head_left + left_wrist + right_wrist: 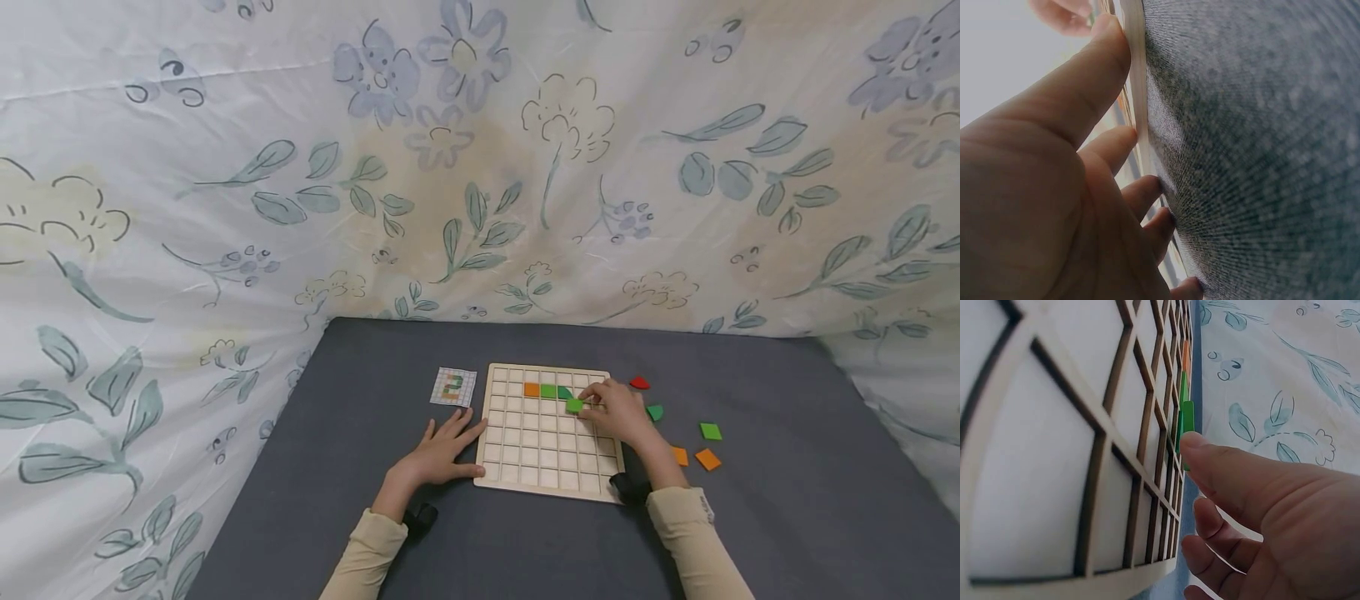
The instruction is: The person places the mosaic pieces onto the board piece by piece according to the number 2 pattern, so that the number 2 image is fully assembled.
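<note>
A wooden grid board (532, 479) lies on the dark cloth. In its upper part an orange square tile (531, 389), a light green square tile (548, 391) and a dark green tile (565, 392) sit side by side in cells. My right hand (617, 410) pinches another light green square tile (574, 406) just below the dark green one; the right wrist view shows this held tile (1189, 415) tilted against the grid at the thumb tip. My left hand (442, 450) lies spread at the board's left edge, its thumb (1107, 44) touching the rim.
A small pattern card (453, 387) with a coloured figure lies left of the board. To the right are a red tile (640, 382), a dark green tile (655, 412), a light green square (710, 431) and orange tiles (708, 459). A floral curtain (480, 167) hangs behind.
</note>
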Tool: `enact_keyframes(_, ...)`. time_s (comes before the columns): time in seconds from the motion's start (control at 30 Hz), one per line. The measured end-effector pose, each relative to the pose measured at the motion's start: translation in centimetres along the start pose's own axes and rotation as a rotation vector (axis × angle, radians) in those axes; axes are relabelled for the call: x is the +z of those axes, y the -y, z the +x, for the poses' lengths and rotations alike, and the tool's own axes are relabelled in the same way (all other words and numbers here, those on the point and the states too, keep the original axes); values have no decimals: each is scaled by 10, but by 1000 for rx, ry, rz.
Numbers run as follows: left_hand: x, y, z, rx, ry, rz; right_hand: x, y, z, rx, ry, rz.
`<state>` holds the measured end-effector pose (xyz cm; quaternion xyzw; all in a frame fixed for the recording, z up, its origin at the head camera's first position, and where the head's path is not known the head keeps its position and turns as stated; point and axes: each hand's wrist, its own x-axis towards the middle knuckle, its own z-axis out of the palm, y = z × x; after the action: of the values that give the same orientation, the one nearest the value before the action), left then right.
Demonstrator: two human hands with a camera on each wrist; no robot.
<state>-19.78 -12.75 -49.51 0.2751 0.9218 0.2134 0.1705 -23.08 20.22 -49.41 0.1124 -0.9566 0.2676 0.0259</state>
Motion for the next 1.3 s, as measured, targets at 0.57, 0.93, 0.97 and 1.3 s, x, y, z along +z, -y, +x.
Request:
enact_keyframes(0.57,0,1,0,-3,-2,-5,8,2,6,8,40,-12)
enact_keyframes(0.93,1,1,1,-5,-2,-7,11,2,8,14,36,-15)
enact_keyframes(0.97,1,1,1,-6,-2,-5,11,2,8,13,36,-14)
enact_keyframes(1.3,1,2,2,-10,1,-7,11,3,7,14,24,14)
